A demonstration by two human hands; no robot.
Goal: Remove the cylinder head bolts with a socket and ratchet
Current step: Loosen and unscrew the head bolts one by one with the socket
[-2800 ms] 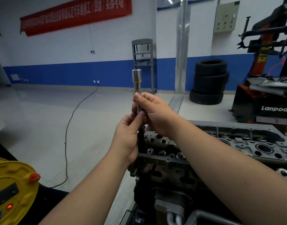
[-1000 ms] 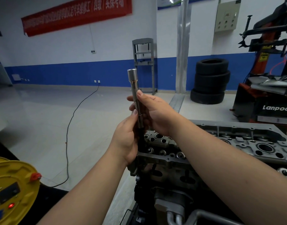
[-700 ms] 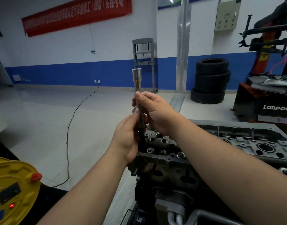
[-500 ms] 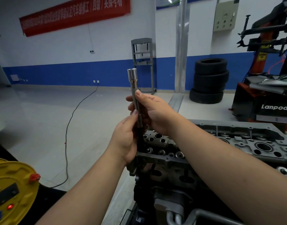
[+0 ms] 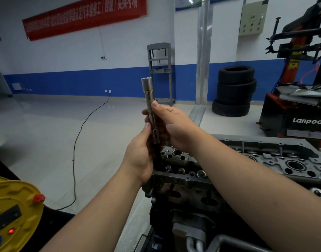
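My right hand (image 5: 171,124) and left hand (image 5: 140,157) both grip the upright socket extension (image 5: 150,110), steadying it above the cylinder head (image 5: 265,160).

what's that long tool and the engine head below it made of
Long tool: looks like polished steel, bright silver with sharp highlights and a brass-coloured ring under its thicker top. Engine head: probably cast aluminium, going by its dull grey, slightly grainy surface with machined bores.
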